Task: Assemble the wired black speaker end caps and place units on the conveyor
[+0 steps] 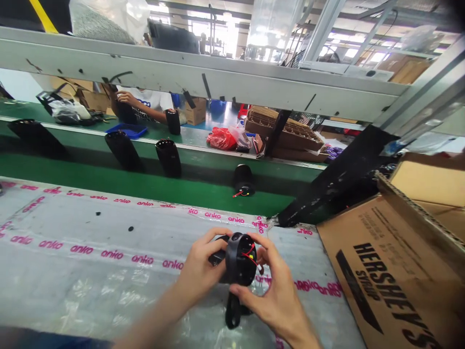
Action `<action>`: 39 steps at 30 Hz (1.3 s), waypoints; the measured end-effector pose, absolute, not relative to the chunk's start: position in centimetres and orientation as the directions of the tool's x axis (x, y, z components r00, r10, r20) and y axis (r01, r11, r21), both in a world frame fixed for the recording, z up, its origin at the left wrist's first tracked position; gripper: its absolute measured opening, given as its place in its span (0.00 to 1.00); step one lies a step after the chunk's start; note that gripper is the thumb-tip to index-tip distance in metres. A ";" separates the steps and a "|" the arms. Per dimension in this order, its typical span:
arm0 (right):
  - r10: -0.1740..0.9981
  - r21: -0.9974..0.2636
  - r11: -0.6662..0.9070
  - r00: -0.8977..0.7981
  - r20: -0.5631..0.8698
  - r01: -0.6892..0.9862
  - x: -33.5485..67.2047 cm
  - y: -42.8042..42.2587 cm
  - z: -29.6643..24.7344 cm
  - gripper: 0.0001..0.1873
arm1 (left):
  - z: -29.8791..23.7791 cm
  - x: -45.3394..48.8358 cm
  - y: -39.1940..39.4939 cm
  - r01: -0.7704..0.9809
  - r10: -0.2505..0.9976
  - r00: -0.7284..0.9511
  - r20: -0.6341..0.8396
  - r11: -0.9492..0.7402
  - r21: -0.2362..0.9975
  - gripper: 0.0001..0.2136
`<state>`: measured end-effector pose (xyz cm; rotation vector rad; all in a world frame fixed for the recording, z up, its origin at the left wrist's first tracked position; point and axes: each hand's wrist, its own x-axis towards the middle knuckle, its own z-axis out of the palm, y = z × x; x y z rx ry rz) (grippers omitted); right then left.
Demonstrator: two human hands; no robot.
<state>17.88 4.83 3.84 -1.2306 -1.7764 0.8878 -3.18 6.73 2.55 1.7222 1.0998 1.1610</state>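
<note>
Above the work table, both of my hands hold a black cylindrical housing [234,264]. Its open round end faces right and shows red wires and a small yellow piece inside. My left hand [205,261] grips the housing from the left, with its fingers bent around the body. On the other side my right hand [278,291] has its thumb at the lower rim and its fingers at the upper rim. A black strap loop [233,312] hangs below the housing. The parts of the housing behind my left fingers are hidden.
A green conveyor belt [203,186] runs beyond the taped table [90,286], carrying several black cylinders [169,157] and one housing with red wires [243,180]. A cardboard box [348,252] stands at right by a black post [327,177]. Across the belt, a person's arm [145,107] is visible below a shelf beam [225,77].
</note>
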 end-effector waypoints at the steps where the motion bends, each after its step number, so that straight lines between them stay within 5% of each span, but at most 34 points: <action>1: 0.942 -0.841 0.327 -0.218 0.255 0.431 17.4 4.9 4.0 0.43 | 2.2 -3.2 6.7 0.166 0.946 0.196 0.257 -0.290 0.943 0.05; 7: 0.931 -0.723 0.364 -0.231 0.282 0.587 15.2 5.3 4.7 0.43 | 0.7 -4.2 6.5 -0.290 0.982 0.141 0.123 -0.078 0.954 0.23; 13: 0.945 -0.880 0.233 -0.312 0.103 0.415 16.1 4.7 3.6 0.50 | -0.5 -3.3 6.2 -0.144 0.979 0.134 0.154 -0.134 0.980 0.21; 18: 0.986 -0.999 0.038 -0.164 0.044 -0.037 17.0 3.7 0.1 0.27 | -1.1 -1.9 5.6 -0.186 0.994 0.073 0.083 -0.068 0.980 0.26; 22: 0.997 -0.948 -0.051 -0.070 -0.031 -0.314 16.6 4.2 -0.7 0.25 | -1.0 -2.0 5.0 -0.157 0.998 0.061 0.028 -0.018 0.987 0.28; 26: 0.995 -0.983 -0.093 0.006 -0.095 -0.157 15.8 4.3 0.0 0.17 | -0.9 -2.0 4.5 -0.145 0.999 -0.005 -0.038 0.037 0.989 0.29; 33: 0.982 -0.995 0.086 0.175 0.077 -0.042 13.8 2.4 0.3 0.11 | 0.0 -1.5 4.3 -0.218 0.998 0.000 -0.070 0.068 0.974 0.24; 39: 0.989 -0.976 -0.050 0.123 -0.077 -0.214 13.7 3.6 0.2 0.16 | 0.2 -2.6 5.3 -0.133 0.993 0.108 -0.052 0.066 0.989 0.23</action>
